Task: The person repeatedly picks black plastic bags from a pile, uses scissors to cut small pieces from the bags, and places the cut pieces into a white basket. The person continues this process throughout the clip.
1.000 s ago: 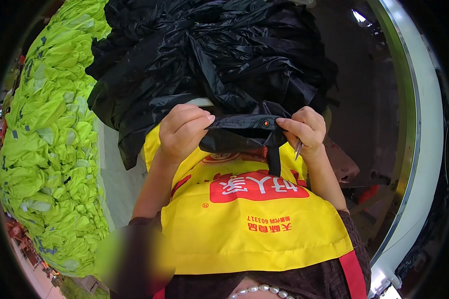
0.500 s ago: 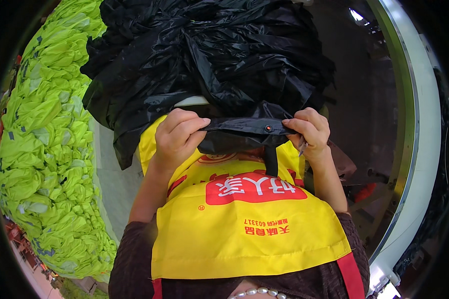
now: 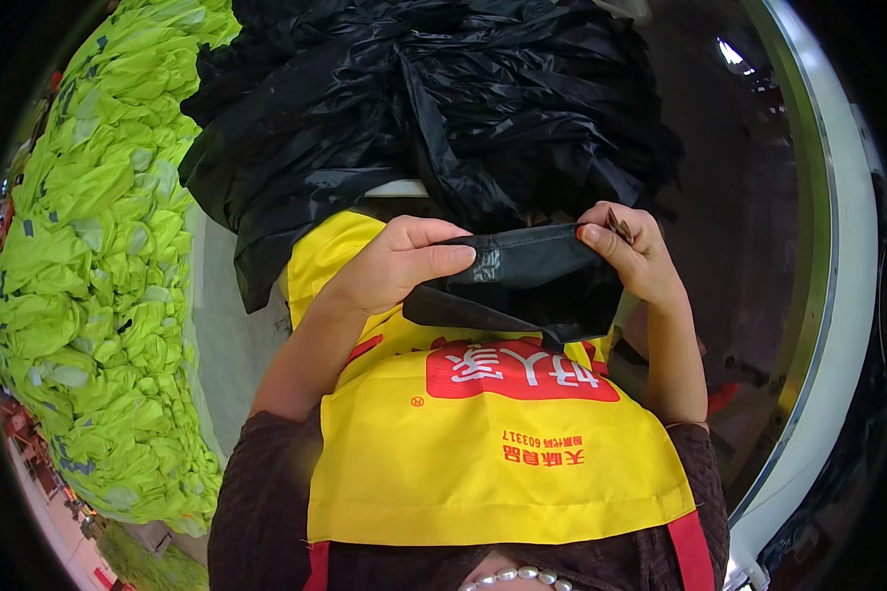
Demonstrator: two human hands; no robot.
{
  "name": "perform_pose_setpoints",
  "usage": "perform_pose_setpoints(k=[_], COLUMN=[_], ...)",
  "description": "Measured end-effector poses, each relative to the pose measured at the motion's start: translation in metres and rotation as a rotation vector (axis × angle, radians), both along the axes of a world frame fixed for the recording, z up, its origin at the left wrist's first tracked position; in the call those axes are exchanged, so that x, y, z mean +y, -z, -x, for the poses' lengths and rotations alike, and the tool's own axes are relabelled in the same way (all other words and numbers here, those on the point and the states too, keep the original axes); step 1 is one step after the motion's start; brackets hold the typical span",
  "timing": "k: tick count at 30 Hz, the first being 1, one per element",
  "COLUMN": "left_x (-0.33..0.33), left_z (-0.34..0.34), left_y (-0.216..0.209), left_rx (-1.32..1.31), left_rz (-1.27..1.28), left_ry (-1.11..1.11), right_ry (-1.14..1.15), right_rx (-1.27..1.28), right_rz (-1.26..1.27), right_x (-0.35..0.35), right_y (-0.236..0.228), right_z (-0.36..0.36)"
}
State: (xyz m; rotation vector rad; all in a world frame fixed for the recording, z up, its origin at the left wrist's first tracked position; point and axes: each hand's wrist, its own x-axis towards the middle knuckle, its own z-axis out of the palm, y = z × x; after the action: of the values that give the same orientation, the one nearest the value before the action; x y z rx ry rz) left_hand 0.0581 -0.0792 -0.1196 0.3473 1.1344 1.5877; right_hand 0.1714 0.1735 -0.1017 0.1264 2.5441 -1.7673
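A black fabric piece (image 3: 534, 264) is stretched between my two hands, with a folded seamed edge on top and a loose flap hanging below. Its left end is pinched in my left hand (image 3: 400, 260), the thumb lying flat over the cloth beside a small pale printed mark. At the other end, my right hand (image 3: 637, 254) grips the corner between thumb and fingers. A small pointed dark metal tool (image 3: 619, 226) is tucked among the right fingers; its kind is not clear. Beneath the cloth is the yellow apron (image 3: 493, 497) I wear.
A large heap of black fabric (image 3: 434, 108) lies just beyond my hands. Along the left is a tall pile of bright yellow-green fabric pieces (image 3: 99, 325), beside a pale surface (image 3: 222, 340). A curved-looking pale table edge (image 3: 838, 227) runs down the right.
The black fabric has been turned over between my hands: the orange-ringed round fitting has gone from sight and a pale printed mark shows. My left thumb now lies along the cloth.
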Motion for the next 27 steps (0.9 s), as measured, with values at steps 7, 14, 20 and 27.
perform_pose_setpoints(k=[7, 14, 20, 27], left_x=[0.005, 0.018, 0.021, 0.022], left_z=[-0.003, -0.004, -0.005, -0.007], left_y=[0.003, -0.008, 0.002, -0.007], left_rx=[-0.212, 0.038, 0.083, 0.012], left_rz=[-0.059, -0.002, -0.010, -0.015], left_ry=[-0.094, -0.135, -0.150, -0.161], right_ry=[0.225, 0.004, 0.083, 0.146], right_rx=[0.434, 0.473, 0.353, 0.459], right_rz=[-0.742, -0.347, -0.047, -0.064], right_x=[-0.021, -0.058, -0.058, -0.057], right_y=[-0.033, -0.007, 0.005, 0.003], right_z=[0.010, 0.031, 0.034, 0.027])
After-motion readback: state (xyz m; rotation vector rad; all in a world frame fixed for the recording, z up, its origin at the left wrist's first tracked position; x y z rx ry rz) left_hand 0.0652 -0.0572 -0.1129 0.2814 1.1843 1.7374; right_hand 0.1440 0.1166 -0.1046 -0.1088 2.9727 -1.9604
